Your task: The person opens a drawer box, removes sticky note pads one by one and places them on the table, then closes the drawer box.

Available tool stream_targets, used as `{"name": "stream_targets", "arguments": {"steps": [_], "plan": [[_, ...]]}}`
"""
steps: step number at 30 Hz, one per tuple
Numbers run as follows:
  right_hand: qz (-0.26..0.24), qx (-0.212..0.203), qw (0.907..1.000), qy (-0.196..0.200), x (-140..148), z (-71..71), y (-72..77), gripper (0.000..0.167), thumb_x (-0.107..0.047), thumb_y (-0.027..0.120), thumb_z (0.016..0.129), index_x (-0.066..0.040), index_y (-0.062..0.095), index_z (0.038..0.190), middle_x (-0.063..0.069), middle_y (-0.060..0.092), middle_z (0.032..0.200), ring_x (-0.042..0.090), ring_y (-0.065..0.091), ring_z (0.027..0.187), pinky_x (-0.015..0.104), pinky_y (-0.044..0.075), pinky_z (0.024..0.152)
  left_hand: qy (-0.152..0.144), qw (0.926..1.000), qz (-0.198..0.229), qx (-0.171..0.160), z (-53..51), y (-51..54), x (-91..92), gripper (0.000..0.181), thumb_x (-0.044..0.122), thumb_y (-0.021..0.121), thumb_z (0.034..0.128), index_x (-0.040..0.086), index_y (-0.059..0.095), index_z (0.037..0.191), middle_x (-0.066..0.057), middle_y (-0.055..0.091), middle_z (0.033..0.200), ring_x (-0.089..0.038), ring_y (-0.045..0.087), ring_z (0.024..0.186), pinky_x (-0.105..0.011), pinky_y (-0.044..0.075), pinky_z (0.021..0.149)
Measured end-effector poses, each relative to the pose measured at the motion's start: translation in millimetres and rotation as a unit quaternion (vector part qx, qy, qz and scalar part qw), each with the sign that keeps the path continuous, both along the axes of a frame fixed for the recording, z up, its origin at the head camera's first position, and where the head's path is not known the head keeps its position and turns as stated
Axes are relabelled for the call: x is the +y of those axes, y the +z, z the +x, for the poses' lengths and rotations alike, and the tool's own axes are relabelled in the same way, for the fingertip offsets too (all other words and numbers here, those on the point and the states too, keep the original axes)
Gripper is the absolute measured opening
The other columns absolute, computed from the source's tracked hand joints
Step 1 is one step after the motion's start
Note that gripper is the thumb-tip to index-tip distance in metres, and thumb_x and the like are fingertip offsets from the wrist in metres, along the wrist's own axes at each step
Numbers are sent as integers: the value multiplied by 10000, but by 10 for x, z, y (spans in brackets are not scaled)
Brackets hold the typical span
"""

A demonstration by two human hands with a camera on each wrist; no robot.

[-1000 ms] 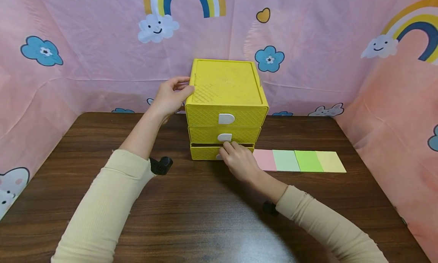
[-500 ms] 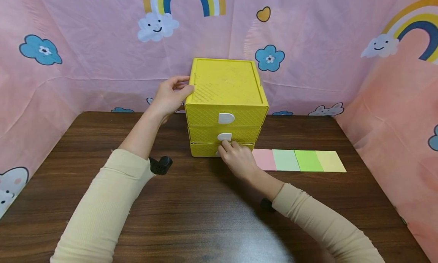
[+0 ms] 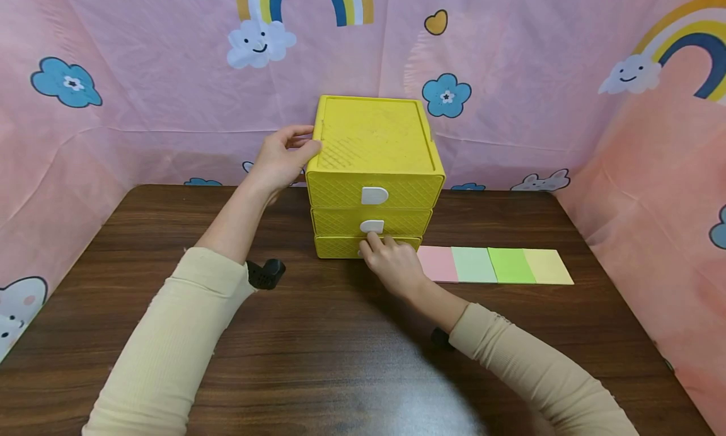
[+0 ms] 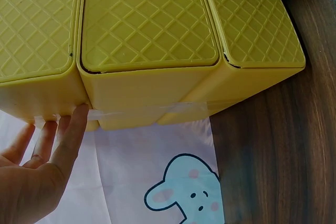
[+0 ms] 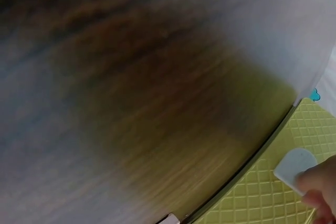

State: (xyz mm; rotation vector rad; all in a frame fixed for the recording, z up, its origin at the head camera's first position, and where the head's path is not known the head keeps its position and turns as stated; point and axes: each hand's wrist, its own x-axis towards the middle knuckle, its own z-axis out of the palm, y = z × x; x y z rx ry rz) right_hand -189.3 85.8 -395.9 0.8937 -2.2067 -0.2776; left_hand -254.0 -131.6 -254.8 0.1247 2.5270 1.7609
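A yellow three-drawer box stands near the back of the table, its drawers pushed in. At its upper left edge, my left hand rests with the thumb on the top rim. The left wrist view shows those fingers, mostly straight, touching the side wall. My right hand is at the bottom drawer, its fingers curled. From the right wrist view, thumb and fingers pinch the white drawer handle, part of which they cover. The inside of the drawers is hidden.
Right of the box lies a row of flat paper squares: pink, mint, green and pale yellow. A pink patterned cloth hangs behind and beside the dark wooden table.
The bottom drawer, slightly out a second ago with a dark gap above its front, has slid back into the box. My right hand moved forward with it; the left hand kept its place.
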Motion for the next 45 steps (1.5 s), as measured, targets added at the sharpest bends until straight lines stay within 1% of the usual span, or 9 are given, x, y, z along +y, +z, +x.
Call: {"name": "stream_targets", "arguments": {"steps": [7,12,16,20,24,30,33,36,45], "plan": [[66,233,9997,-78,-20,-9,-32,263,-30,353,929,-96,509,727,38,498,735,166,509,493,231,305,310,-15,10000,34,-16,-3,-4,-2,497,331,522,923,196,410,1388,-81,399,1372,-221,443,1205,-361,508,855],[74,113,9998,-109,-14,-1,-22,219,-61,397,927,-103,516,748,35,505,756,174,525,523,236,336,327,-4,9998,187,4,10,-19,6,490,330,519,927,197,413,1386,-74,408,1364,-223,468,1174,-345,525,825],[81,-213,9996,-154,5,19,24,165,-131,472,932,-107,538,782,34,520,792,179,533,550,255,367,337,97,9995,198,209,9,-47,15,484,344,520,925,191,436,1377,-63,447,1341,-193,496,1136,-271,537,752],[63,-548,9984,-132,32,35,90,142,-188,525,929,-110,574,820,32,548,826,187,544,592,271,392,346,383,9965,-206,711,3,-112,1,471,411,486,927,199,485,1347,-54,514,1264,-153,566,999,-208,522,665],[-6,-739,9973,19,64,37,168,114,-185,576,903,-115,599,817,30,568,828,194,551,653,290,424,377,803,9851,-651,1372,-4,-201,-25,443,448,450,929,191,575,1268,-62,597,1144,-126,619,857,-189,495,615],[-105,-1065,9937,343,208,62,308,172,-266,699,797,-119,635,860,35,575,845,208,531,735,291,470,555,1098,9696,-1017,1937,52,-263,-86,390,410,453,936,139,659,1125,-71,650,1040,-190,596,909,-292,464,748],[-143,-1239,9914,399,335,88,378,198,-277,715,784,-117,641,873,38,576,851,210,524,738,289,463,584,1041,9641,-1256,2095,116,-289,-148,345,364,479,931,119,671,1080,-60,653,1034,-207,596,936,-333,473,792],[-258,-1295,9904,418,482,94,426,177,-248,713,785,-105,650,869,43,573,832,218,517,722,303,462,585,886,9549,-1775,2209,195,-322,-233,306,320,493,925,120,674,1070,-55,649,1050,-234,604,945,-376,482,784],[-623,-1502,9866,163,957,97,525,148,-195,714,780,-89,641,853,59,587,848,237,546,738,328,500,569,280,9148,-3310,2298,469,-459,-564,247,292,525,907,130,663,1034,-62,617,1075,-255,586,913,-446,471,727]]}}
